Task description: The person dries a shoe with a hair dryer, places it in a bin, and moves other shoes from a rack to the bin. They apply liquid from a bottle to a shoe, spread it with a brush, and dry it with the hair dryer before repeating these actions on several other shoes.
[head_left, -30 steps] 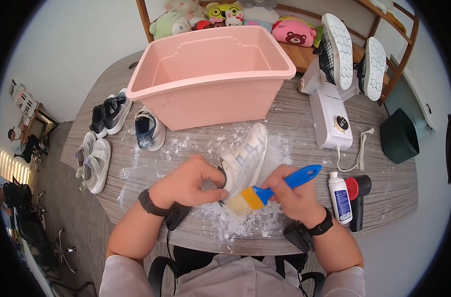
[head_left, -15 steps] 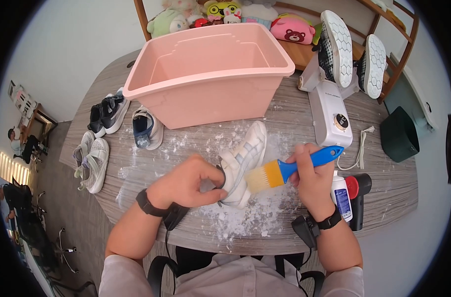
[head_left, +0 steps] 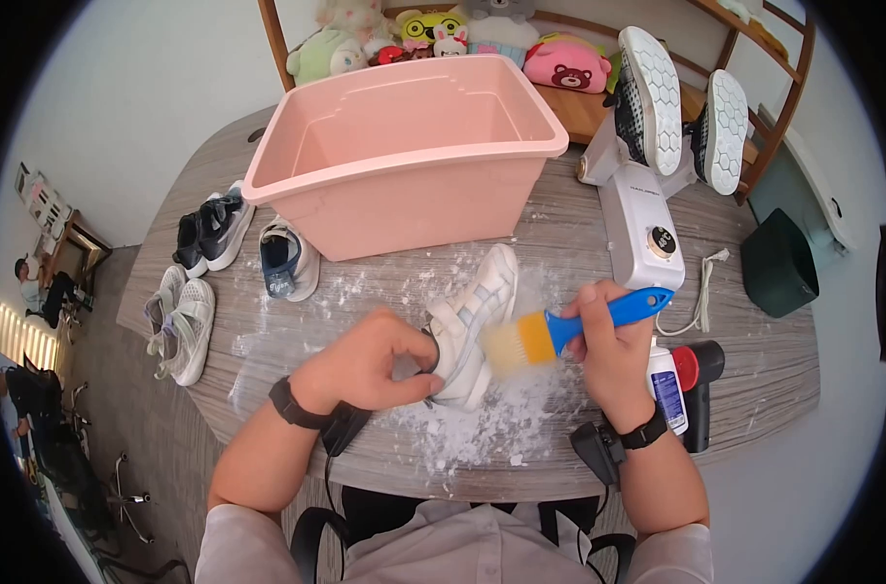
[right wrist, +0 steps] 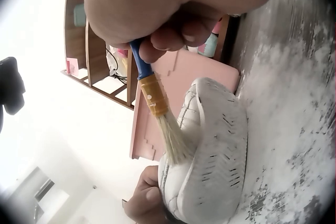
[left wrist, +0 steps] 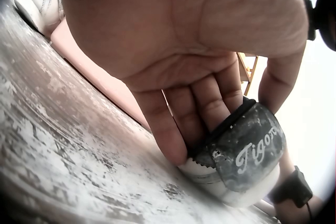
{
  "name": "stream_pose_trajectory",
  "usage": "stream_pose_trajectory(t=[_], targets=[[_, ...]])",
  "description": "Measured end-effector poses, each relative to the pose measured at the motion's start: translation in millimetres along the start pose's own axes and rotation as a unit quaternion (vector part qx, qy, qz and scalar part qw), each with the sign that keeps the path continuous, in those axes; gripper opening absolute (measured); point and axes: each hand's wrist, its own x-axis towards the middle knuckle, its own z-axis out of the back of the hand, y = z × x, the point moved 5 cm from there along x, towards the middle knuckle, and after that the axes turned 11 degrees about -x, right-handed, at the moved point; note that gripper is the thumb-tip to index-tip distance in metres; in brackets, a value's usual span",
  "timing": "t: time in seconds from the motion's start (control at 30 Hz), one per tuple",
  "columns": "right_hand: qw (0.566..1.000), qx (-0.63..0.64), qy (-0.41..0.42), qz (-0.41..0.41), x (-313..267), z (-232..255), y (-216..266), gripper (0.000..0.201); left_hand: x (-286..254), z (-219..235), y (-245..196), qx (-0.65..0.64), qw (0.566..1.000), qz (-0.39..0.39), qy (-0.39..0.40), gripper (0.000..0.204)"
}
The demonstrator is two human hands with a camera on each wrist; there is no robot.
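Observation:
A white shoe [head_left: 474,316] with pale grey stripes stands on the powder-dusted table, toe pointing away. My left hand [head_left: 365,360] grips it at the heel, the thumb outside and other fingers inside the opening. The dark heel patch [left wrist: 252,153] with white lettering shows in the left wrist view. My right hand [head_left: 613,355] holds a paintbrush [head_left: 538,338] by its blue handle, below an orange band. Its pale bristles [right wrist: 173,142] rest against the shoe's side just above the sole in the right wrist view.
White powder [head_left: 482,438] is scattered round the shoe. A matching shoe [head_left: 289,261] stands left, near a pink tub [head_left: 394,214] and two other pairs. To the right are a shoe dryer [head_left: 642,229] bearing two shoes, a white bottle [head_left: 667,394] and a dark green bin [head_left: 779,265].
The brush has moved from low by the heel up along the shoe's right side, its handle swinging right with my right hand. My left hand keeps its hold on the shoe.

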Motion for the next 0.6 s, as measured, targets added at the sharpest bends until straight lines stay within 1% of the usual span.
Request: stream_pose_trajectory(t=[0.07,0.1,0.17,0.2,0.27,0.4,0.47,0.5,0.57,0.6], targets=[[0.995,0.017,-0.089,0.033,5,5,-3,0.038,0,-1,1,0.004,1.000,0.012,0.010,0.017],[0.995,0.016,-0.089,0.031,5,7,-4,0.038,0,-1,1,0.001,1.000,0.008,0.007,0.017],[0.998,0.023,-0.057,-0.005,5,9,-5,0.038,-1,-1,3,-0.003,1.000,0.005,0.002,0.017],[0.998,0.023,-0.055,-0.007,3,9,-2,0.038,-1,-1,4,-0.004,1.000,-0.005,-0.004,0.017],[0.996,0.009,0.086,-0.027,-3,-6,1,0.037,-2,-1,4,-0.003,1.000,-0.014,-0.010,0.018],[0.994,-0.004,0.112,-0.002,-3,-16,-5,0.037,0,0,-2,0.005,1.000,-0.011,0.002,0.017],[0.999,-0.002,-0.024,0.020,4,-3,-10,0.037,0,0,-1,0.009,1.000,-0.006,0.005,0.017],[1.000,-0.003,-0.024,0.020,5,-1,-9,0.037,0,0,-1,0.004,1.000,-0.006,0.002,0.018],[0.998,0.020,-0.065,0.003,6,7,-8,0.037,-1,-2,2,-0.002,1.000,-0.005,-0.002,0.018],[0.998,0.021,-0.064,0.002,3,8,-5,0.037,-1,-2,4,-0.008,1.000,-0.009,-0.011,0.019]])
